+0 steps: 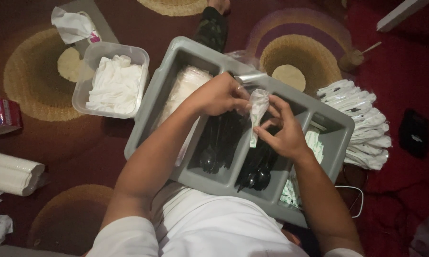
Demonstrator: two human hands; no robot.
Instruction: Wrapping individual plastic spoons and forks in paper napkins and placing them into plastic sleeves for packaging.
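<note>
A dark red carpet [395,85] with round tan and purple patterns is spreading under everything, and the person is sitting on it with a grey divided tray [340,128] resting across the lap. The tray is holding several long compartments: one at the left with clear plastic sleeves [183,88], two in the middle with black plastic spoons [214,152] and other black cutlery [257,171], and one at the right with small pale green packets [314,143].

To the right of the tray, touching its edge, a heap of wrapped white packs [362,123] is lying on the carpet. To the left, just beside the tray, a clear plastic tub [112,78] is holding folded white napkins. A white roll [12,172] is lying at the far left, near a red packet [2,114].

Above the middle of the tray, the left hand [221,95] and the right hand [283,131] are holding a small clear plastic sleeve [258,112] between them. The left hand's fingers are pinching together on the sleeve's upper end, and the right hand's fingers are closing on its lower part, with the index finger lifting over the top. The sleeve is hanging upright over the cutlery compartments, touching nothing but the two hands.
</note>
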